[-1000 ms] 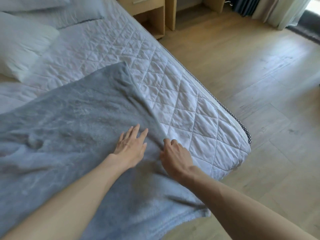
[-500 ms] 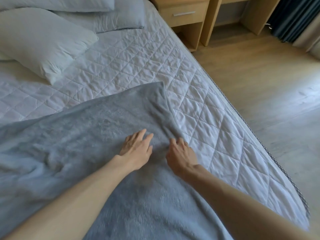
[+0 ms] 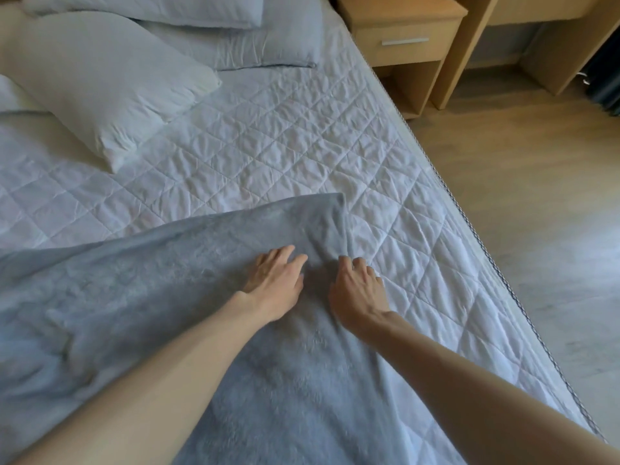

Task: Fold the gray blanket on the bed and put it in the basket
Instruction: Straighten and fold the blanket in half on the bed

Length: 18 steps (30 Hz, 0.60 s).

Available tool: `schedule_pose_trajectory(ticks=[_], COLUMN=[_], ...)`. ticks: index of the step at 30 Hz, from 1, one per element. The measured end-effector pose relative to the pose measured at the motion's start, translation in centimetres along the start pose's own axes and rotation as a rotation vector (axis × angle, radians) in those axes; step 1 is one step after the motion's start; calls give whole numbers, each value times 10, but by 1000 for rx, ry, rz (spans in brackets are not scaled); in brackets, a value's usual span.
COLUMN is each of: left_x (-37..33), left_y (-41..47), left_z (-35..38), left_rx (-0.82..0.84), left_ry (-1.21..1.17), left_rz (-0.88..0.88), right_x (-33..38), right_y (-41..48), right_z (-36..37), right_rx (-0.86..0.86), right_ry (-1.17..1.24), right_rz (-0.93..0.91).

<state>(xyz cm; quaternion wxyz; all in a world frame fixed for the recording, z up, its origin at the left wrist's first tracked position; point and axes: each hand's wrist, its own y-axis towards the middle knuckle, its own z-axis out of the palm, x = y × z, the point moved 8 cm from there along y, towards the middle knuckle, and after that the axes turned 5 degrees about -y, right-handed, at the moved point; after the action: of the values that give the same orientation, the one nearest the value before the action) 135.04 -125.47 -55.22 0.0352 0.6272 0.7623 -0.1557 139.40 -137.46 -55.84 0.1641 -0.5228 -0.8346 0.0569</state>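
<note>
A wide stretch of the white quilted bed cover [image 3: 268, 146] is being left open beyond the far edge of the soft gray fleece blanket [image 3: 151, 297], and passage across it is not being blocked. Farther up, the way is being closed off by a plump white pillow [image 3: 100, 85] lying at an angle and by flatter white pillows [image 3: 261, 38] stacked behind it. To the right, a narrow strip of cover is being left free between the blanket's edge and the bed's side. Past that side, the light wooden floor [image 3: 536, 196] is being kept open, bounded by a light wooden nightstand [image 3: 406, 45].
</note>
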Motion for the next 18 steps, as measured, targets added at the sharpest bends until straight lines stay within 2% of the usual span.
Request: schedule_pose_trajectory(ticks=[3, 7, 14, 18], left_x=[12, 40, 83, 115], left_y=[24, 50, 68, 70], left_z=[-1, -5, -18, -16], left_rx=[0, -26, -177, -201], left_ry=[22, 57, 73, 90], left_rz=[-67, -171, -327, -460], right_x=[1, -2, -5, 4], right_y=[29, 67, 126, 142], right_z=[1, -5, -7, -7], right_rx=[44, 38, -36, -73], right_ry=[58, 214, 221, 202], right_rz=[11, 143, 250, 194])
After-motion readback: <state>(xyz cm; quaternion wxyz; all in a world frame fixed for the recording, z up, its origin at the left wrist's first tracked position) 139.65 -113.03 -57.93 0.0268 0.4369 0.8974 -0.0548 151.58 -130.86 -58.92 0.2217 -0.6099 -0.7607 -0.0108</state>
